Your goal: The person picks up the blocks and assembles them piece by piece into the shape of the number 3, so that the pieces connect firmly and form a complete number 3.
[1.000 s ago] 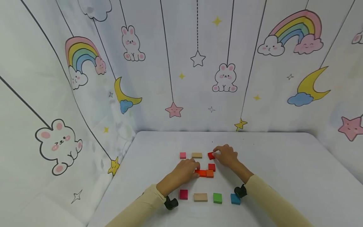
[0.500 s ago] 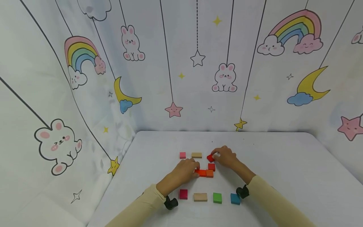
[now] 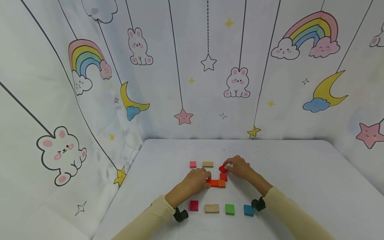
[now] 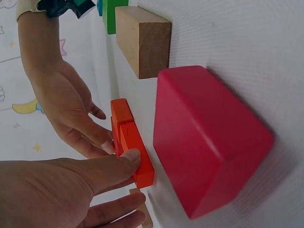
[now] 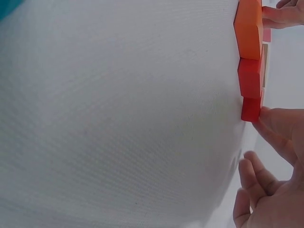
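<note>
My left hand (image 3: 195, 182) pinches the left end of a long orange-red block (image 3: 213, 183), its thumb on the near side. In the left wrist view this orange-red block (image 4: 137, 154) lies flat on the cloth. A square orange block (image 3: 221, 183) sits against its right end. Behind that lies a square red block (image 3: 223, 177). With thumb and index finger, my right hand (image 3: 239, 166) pinches another red block (image 3: 222, 168), turned at an angle in the head view. From the right wrist, the pinched red block (image 5: 251, 109) appears right at the end of the other red block (image 5: 250, 77).
Pink (image 3: 193, 164) and tan (image 3: 208, 164) blocks lie at the back. Across the front stand a crimson block (image 3: 194, 205), a wooden block (image 3: 212, 209), a green block (image 3: 229, 209) and a blue block (image 3: 248, 210). Patterned cloth rises behind the white table (image 3: 288, 173).
My right hand has drawn its red block slightly nearer, toward the other red block, turning it on the way. My left hand stays in place on the orange-red block.
</note>
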`<act>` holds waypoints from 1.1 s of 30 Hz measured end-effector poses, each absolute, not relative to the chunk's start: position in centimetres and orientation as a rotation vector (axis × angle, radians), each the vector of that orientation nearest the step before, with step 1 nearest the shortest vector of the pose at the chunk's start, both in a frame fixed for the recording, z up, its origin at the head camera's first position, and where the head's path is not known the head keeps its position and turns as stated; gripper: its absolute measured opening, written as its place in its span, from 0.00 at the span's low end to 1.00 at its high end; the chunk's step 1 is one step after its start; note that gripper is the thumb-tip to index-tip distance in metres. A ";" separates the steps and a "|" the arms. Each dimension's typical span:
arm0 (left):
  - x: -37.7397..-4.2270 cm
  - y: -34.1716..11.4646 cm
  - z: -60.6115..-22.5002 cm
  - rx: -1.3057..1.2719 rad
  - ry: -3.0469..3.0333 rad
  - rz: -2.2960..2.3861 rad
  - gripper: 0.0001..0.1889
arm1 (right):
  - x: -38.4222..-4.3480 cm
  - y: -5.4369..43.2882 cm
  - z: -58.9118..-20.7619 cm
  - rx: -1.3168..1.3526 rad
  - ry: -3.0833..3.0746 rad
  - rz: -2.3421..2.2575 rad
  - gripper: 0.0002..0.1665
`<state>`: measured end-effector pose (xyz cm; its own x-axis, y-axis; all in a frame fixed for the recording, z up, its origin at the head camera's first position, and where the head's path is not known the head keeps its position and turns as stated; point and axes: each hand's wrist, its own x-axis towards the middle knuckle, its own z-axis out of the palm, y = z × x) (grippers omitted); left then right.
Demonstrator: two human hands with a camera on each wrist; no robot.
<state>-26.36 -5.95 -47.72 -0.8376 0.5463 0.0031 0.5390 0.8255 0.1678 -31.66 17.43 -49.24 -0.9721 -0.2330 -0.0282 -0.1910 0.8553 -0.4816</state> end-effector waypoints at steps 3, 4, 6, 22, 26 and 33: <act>-26.3 -6.0 -47.8 0.880 2.960 0.258 0.14 | -31.7 17.3 -49.2 -0.333 2.937 -0.748 0.13; -26.3 -6.0 -47.8 0.880 2.960 0.261 0.14 | -31.7 17.3 -49.2 -0.332 2.937 -0.745 0.13; -26.3 -6.1 -47.8 0.882 2.961 0.265 0.14 | -31.7 17.3 -49.2 -0.338 2.937 -0.743 0.13; -26.6 -6.0 -48.3 0.915 2.979 0.229 0.13 | -31.9 17.7 -49.8 -0.383 2.925 -0.754 0.12; -26.7 -6.1 -48.5 0.906 2.977 0.231 0.13 | -31.8 17.7 -49.7 -0.380 2.929 -0.751 0.12; -26.7 -6.1 -48.5 0.897 2.975 0.232 0.13 | -31.9 17.8 -49.8 -0.386 2.927 -0.763 0.12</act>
<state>-26.68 -6.08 -48.52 -0.8339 0.5516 0.0181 0.5478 0.8232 0.1495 -31.92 17.75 -49.76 -0.9637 -0.2657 -0.0250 -0.2197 0.8431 -0.4909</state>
